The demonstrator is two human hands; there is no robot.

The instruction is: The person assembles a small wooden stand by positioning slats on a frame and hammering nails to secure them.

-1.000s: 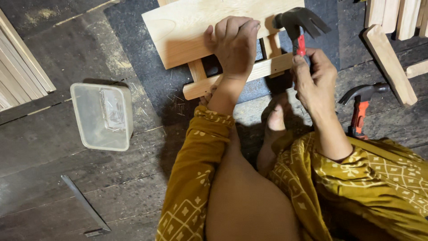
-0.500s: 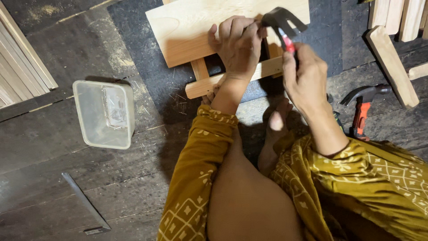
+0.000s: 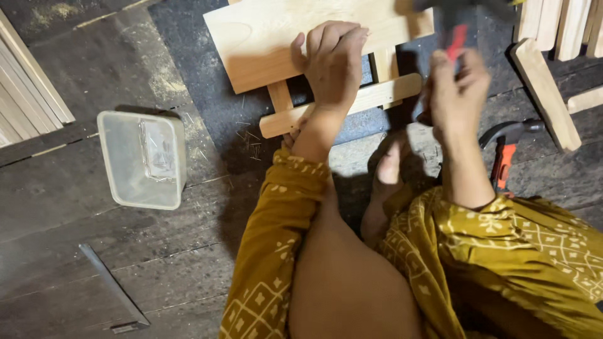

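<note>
My left hand [image 3: 333,59] presses flat on a small pale wooden stool frame [image 3: 276,44], fingers over its top board, above a lower crossbar [image 3: 370,97]. My right hand [image 3: 455,85] grips the red handle of a hammer [image 3: 457,28], raised and blurred, its dark head near the frame's top right. My bare foot [image 3: 386,169] rests on the floor just below the crossbar.
A clear plastic tub [image 3: 143,158] with small metal pieces sits at left. A second hammer [image 3: 505,150] lies on the dark plank floor at right. Loose wooden slats [image 3: 543,88] lie at top right, more slats [image 3: 28,94] at left. A metal square [image 3: 113,289] lies lower left.
My right hand has swung the hammer up and to the right, its head now at the top edge. The view has shifted slightly; my left hand stays on the wooden frame.
</note>
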